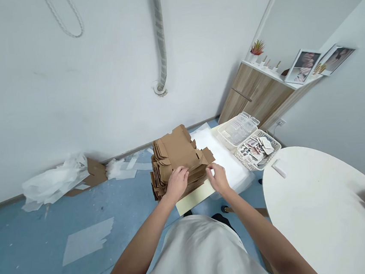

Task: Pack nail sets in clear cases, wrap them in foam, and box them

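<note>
- A stack of brown, flattened cardboard boxes (179,148) lies at the left end of the pale yellow surface (193,198), just ahead of the left hand (177,181), the nearer one.
- Left grip: fingers curled at the stack's near edge; cannot tell if pinching.
- Right hand (217,176): fingers bunched beside a brown flap (208,154), pinch unclear.

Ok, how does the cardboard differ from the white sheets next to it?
Colour: the cardboard is brown; the sheets are white.
Height: the cardboard is stacked high in many layers, while the sheets lie low and flat.
Outline: the cardboard has uneven edges with flaps and tabs sticking out; the sheets are plain, without flaps.
Shared: both rest on the pale yellow table.
</note>
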Motion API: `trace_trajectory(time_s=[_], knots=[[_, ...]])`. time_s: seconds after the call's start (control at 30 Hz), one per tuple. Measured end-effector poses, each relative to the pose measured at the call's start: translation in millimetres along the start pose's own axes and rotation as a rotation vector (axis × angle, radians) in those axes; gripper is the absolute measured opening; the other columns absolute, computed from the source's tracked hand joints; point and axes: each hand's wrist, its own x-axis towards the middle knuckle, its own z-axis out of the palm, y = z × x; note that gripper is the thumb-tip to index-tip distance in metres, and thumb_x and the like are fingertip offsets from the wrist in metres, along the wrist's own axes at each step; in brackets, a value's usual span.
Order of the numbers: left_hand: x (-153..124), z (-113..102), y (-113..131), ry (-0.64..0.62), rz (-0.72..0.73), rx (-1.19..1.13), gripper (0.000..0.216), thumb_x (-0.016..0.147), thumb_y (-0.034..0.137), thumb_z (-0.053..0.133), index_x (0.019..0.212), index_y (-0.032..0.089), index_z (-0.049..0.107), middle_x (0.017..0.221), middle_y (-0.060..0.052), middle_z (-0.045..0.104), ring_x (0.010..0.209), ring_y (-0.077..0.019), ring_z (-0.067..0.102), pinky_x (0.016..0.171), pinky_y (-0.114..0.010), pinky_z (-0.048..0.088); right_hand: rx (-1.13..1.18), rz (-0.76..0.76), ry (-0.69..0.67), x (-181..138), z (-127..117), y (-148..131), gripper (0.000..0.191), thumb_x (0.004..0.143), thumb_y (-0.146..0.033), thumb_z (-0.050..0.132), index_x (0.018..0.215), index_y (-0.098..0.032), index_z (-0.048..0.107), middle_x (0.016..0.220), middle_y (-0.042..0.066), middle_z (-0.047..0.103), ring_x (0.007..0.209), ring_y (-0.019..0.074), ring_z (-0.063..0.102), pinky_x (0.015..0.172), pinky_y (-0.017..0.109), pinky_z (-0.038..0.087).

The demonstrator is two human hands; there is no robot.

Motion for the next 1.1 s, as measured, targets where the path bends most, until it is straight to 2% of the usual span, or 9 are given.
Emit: trace_trajectory(time_s=[0.07,0.13,0.27,0.37,0.57,0.67,0.8,0.97,1.1], knots=[[0.3,-3.9,4.3,0.035,-0.018,0.002,0.030,0.087,0.027,0.031,0.098,0.019,0.058,0.099,-0.007,0.056,0.092,-0.0197,0.051,0.081,-0.034,0.042,-0.094,-0.032,-0.165,-8.8,4.8,2.7,0.027,0.082,-0.039,0.038,0.076,-0.020,0.057,0.083,0.005,0.063,0.097,0.0223,0.050,0.095,0.049,0.022],[-0.2,-9.3,9.6,0.045,-0.041,0.012,0.030,0.087,0.027,0.032,0.099,0.020,0.058,0.102,-0.007,0.056,0.096,-0.0205,0.049,0.084,-0.036,0.039,-0.056,0.035,-0.207,-7.9,3.9,5.2,0.030,0.082,-0.043,0.038,0.082,-0.021,0.059,0.090,0.005,0.064,0.103,0.0239,0.048,0.096,0.052,0.018],[-5.0,-16.9,24.1,-0.023,-0.039,0.041,0.031,0.086,0.022,0.033,0.103,0.025,0.059,0.110,-0.006,0.055,0.109,-0.0219,0.043,0.099,-0.042,0.025,0.399,0.228,-0.047,11.6,-15.5,4.7,0.044,0.080,-0.049,0.038,0.112,-0.021,0.049,0.111,0.009,0.057,0.101,0.0224,0.052,0.084,0.041,0.040],[-10.9,-13.8,39.5,-0.099,-0.014,0.061,0.033,0.085,0.020,0.035,0.106,0.028,0.058,0.115,-0.006,0.054,0.117,-0.0247,0.037,0.103,-0.049,0.013,0.610,0.344,-0.055,25.2,-35.0,2.2,0.047,0.075,-0.046,0.048,0.115,-0.022,0.046,0.102,0.007,0.060,0.084,0.0191,0.058,0.067,0.032,0.048],[-15.1,0.6,67.0,-0.114,0.036,0.015,0.036,0.082,0.034,0.044,0.116,0.026,0.050,0.128,-0.008,0.043,0.123,-0.0288,0.028,0.103,-0.054,0.008,0.529,0.390,0.117,16.2,-67.9,7.8,0.033,0.071,-0.035,0.048,0.099,-0.018,0.056,0.071,0.000,0.057,0.052,0.0102,0.051,0.042,0.023,0.045],[-10.9,8.0,69.9,-0.045,-0.071,0.000,0.058,0.078,0.045,0.046,0.130,0.020,0.033,0.136,-0.013,0.030,0.126,-0.0299,0.023,0.102,-0.052,0.013,0.610,0.351,0.185,-1.3,-89.9,15.0,0.036,0.071,-0.036,0.049,0.102,-0.019,0.055,0.074,0.000,0.056,0.052,0.0096,0.051,0.037,0.021,0.045],[-2.1,32.7,77.0,-0.021,-0.197,-0.156,0.072,0.078,0.044,0.047,0.135,0.014,0.015,0.139,-0.017,0.021,0.128,-0.0291,0.020,0.101,-0.047,0.023,0.787,0.359,0.328,-36.2,-131.1,35.3,0.037,0.069,-0.038,0.056,0.100,-0.018,0.054,0.071,-0.002,0.056,0.049,0.0094,0.051,0.034,0.021,0.043],[2.3,87.0,123.5,-0.298,-0.342,-0.639,0.073,0.079,0.042,0.048,0.136,0.018,0.009,0.137,-0.018,0.028,0.113,-0.0233,0.046,0.089,-0.037,0.040,0.976,0.446,0.608,-105.9,-184.2,76.8,0.035,0.067,-0.037,0.063,0.096,-0.018,0.056,0.070,-0.001,0.061,0.050,0.0098,0.053,0.034,0.019,0.040],[-4.6,130.0,176.2,-0.626,-0.510,-0.784,0.076,0.076,0.050,0.049,0.135,0.020,0.011,0.135,-0.017,0.033,0.115,-0.0235,0.045,0.078,-0.033,0.046,1.081,0.503,0.777,-170.7,-212.6,113.2,0.033,0.067,-0.032,0.065,0.096,-0.019,0.057,0.077,0.001,0.065,0.058,0.0121,0.059,0.039,0.020,0.045]])
